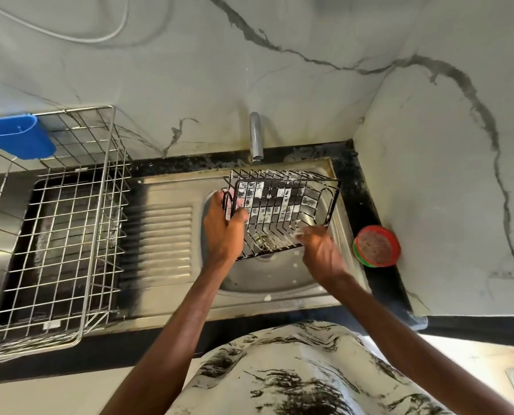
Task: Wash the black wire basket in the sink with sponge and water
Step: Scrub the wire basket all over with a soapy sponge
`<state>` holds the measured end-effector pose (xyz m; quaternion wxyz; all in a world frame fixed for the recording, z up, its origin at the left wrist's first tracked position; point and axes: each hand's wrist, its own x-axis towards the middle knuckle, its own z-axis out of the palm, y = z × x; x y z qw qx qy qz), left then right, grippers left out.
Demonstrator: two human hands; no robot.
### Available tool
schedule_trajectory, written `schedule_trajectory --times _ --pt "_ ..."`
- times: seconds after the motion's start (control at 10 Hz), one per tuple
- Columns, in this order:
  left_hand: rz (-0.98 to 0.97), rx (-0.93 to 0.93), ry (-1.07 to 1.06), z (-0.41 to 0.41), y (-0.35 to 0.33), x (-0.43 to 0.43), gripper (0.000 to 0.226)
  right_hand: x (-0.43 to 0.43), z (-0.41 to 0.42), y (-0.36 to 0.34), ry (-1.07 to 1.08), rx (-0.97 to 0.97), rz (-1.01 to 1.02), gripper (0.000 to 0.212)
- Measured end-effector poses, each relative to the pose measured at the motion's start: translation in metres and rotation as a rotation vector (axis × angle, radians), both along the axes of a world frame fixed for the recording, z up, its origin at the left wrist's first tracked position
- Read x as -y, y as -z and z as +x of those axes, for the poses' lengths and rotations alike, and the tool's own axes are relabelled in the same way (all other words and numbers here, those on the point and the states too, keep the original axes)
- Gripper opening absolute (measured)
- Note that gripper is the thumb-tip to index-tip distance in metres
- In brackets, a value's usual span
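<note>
The black wire basket (282, 211) hangs tilted over the basin of the sink (249, 283), just below the tap (256, 136), its wires filmed with white suds, so the soaping looks well under way. The left hand (224, 227) grips its left end, fingers curled round the wires. The right hand (320, 250) is at the near rim, motion-blurred; whether it holds a sponge I cannot tell. No water visibly runs, so rinsing seems left to do. Beside the sink stand a steel dish rack (55, 220) and, on the counter (359, 199), a red-rimmed round tub (377, 246). No writing is legible.
</note>
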<state>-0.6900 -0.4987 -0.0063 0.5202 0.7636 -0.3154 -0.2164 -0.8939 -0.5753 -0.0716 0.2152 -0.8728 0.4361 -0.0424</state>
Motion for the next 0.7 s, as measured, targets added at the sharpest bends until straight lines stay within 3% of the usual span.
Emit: schedule_trajectory --times 0.1,0.2,0.3,0.4,0.5,0.7 --pt "0.003 0.020 0.015 0.001 -0.004 0.000 0.026 0.006 -0.008 0.018 -0.140 0.145 -0.185 0.030" --pt "0.004 0.003 0.023 0.002 -0.002 -0.003 0.025 0.022 -0.017 0.024 -0.009 0.087 -0.153 0.041" --pt "0.020 0.036 0.024 -0.001 -0.002 -0.003 0.025 0.010 -0.004 0.015 0.034 -0.057 -0.089 0.038" --pt "0.069 0.115 0.073 0.003 -0.001 -0.003 0.050 -0.008 0.015 -0.007 0.081 0.270 0.086 0.030" --pt "0.080 0.171 0.117 0.005 0.000 -0.008 0.060 0.002 0.009 -0.039 0.246 0.529 0.199 0.028" --pt "0.033 0.352 0.180 -0.005 0.005 -0.019 0.072 0.012 -0.031 -0.107 0.459 1.088 0.901 0.042"
